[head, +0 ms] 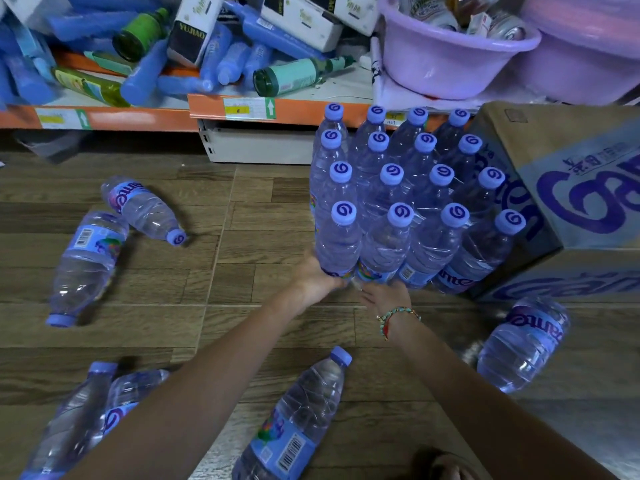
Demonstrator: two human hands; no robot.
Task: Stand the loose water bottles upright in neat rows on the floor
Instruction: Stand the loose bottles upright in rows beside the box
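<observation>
Head camera view, looking down at a wood-pattern floor [242, 271]. Sixteen upright water bottles [398, 188] stand in a four-by-four block, touching a cardboard box [571, 188] on the right. The left hand [317, 277] cups the base of the nearest corner bottle [341, 240]; the right hand [384, 296] lies open against its neighbour. Loose bottles [86, 268] lie scattered left and near, leaving bare floor between them and the block.

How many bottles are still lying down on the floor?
6: two at left, two bottom-left under the left arm, one bottom-centre, one right by the box. More may lie outside the frame.
</observation>
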